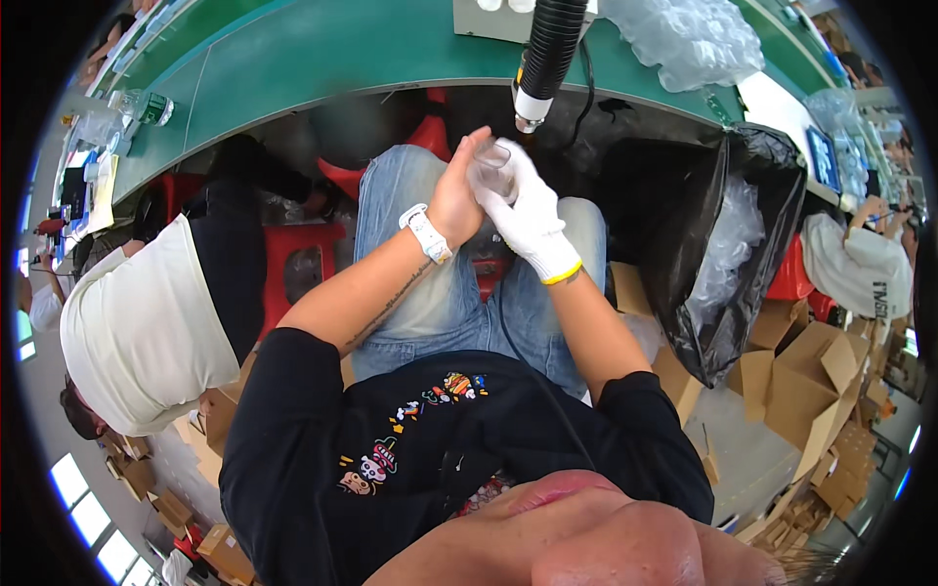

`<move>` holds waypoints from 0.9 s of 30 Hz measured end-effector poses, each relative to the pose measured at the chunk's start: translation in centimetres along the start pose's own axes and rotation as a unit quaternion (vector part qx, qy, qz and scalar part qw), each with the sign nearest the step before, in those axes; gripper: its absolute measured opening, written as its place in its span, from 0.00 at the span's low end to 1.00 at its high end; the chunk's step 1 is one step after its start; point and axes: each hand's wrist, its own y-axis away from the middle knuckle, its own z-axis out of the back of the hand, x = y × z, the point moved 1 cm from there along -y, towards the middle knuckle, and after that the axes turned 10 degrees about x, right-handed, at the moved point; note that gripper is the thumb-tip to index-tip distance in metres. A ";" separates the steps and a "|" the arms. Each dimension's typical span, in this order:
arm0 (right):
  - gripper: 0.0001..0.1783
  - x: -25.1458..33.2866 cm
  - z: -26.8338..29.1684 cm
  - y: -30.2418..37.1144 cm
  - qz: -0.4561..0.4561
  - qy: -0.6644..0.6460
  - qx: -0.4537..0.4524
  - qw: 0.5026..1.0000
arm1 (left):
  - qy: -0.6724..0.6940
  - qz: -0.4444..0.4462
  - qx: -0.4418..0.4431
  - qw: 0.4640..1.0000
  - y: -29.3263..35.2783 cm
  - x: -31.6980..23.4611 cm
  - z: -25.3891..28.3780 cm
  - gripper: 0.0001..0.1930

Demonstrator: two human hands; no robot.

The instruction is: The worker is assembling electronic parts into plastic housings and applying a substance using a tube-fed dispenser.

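Above my knees, below the table edge, my two hands are close together around a clear, round-rimmed plastic piece (495, 174) that looks like a small cup. Bare, with a white watch (426, 234) at its wrist, my left hand (459, 195) presses its long, closed-up fingers along one side of the piece. My right hand (532, 217), in a white knit glove with a yellow cuff, grips the other side. Just beyond the fingertips hangs a metal-tipped nozzle (529, 119) on a black corrugated hose (557, 44), apart from the piece. Fingers partly hide the piece's lower part.
A green table (283, 73) runs across the far side, with clear plastic pieces (689, 44) heaped at its right. Right of my knees stands a black bag (674, 264) holding clear plastic. Open cardboard boxes (801, 381) lie at right. A person in white (147, 322) sits at left.
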 end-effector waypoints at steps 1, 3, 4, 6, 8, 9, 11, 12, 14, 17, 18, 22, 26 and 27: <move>0.32 -0.8 0.2 0.1 0.003 0.001 -0.009 1.000 | -0.079 -0.034 0.002 0.996 0.2 0.4 -0.7 0.26; 0.32 -2.4 0.9 0.3 0.047 0.076 -0.023 0.996 | -0.233 -0.104 0.009 0.967 0.4 1.1 -1.9 0.24; 0.32 -3.3 1.3 0.6 0.067 0.115 -0.031 0.991 | -0.234 -0.101 0.018 0.967 0.0 1.1 -2.0 0.24; 0.30 -1.7 1.5 1.5 0.046 0.100 -0.006 0.994 | -0.293 -0.096 0.006 0.951 0.4 1.1 0.0 0.21; 0.26 -0.4 2.8 2.1 0.002 0.078 0.037 0.996 | -0.316 -0.089 0.009 0.945 0.0 0.8 -0.8 0.19; 0.26 -1.0 3.4 2.6 -0.003 0.082 0.033 0.996 | -0.223 -0.061 -0.015 0.973 -0.3 0.7 -0.9 0.18; 0.19 -2.9 5.9 3.9 -0.017 -0.025 0.039 0.999 | -0.032 0.005 -0.055 0.998 -1.1 0.1 -2.4 0.16; 0.16 -3.4 7.4 4.4 -0.021 -0.079 0.041 0.996 | -0.028 0.012 -0.047 0.998 -1.1 0.0 -2.2 0.16; 0.14 -2.6 12.8 4.9 -0.019 -0.168 0.077 0.983 | -0.139 -0.021 -0.063 0.988 -0.4 -0.5 -0.9 0.20; 0.14 -9.4 25.5 6.3 0.184 -0.399 0.122 0.890 | -0.333 0.048 -0.028 0.941 -0.3 -0.6 -1.0 0.21; 0.21 -11.9 29.0 7.0 -0.005 -0.206 -0.106 0.973 | -0.356 0.046 -0.003 0.933 -0.4 -0.5 -1.6 0.21; 0.43 -20.3 34.0 14.3 -0.485 0.349 -0.327 0.732 | -0.412 0.009 0.004 0.911 -1.6 0.2 -1.5 0.20; 0.36 -19.6 29.4 17.4 -0.412 0.371 -0.350 0.755 | -0.424 -0.116 -0.042 0.897 -0.6 -0.9 -0.5 0.21; 0.28 -18.9 26.9 17.2 -0.273 0.411 -0.437 0.752 | -0.422 -0.169 -0.048 0.890 -0.1 -1.5 -0.9 0.22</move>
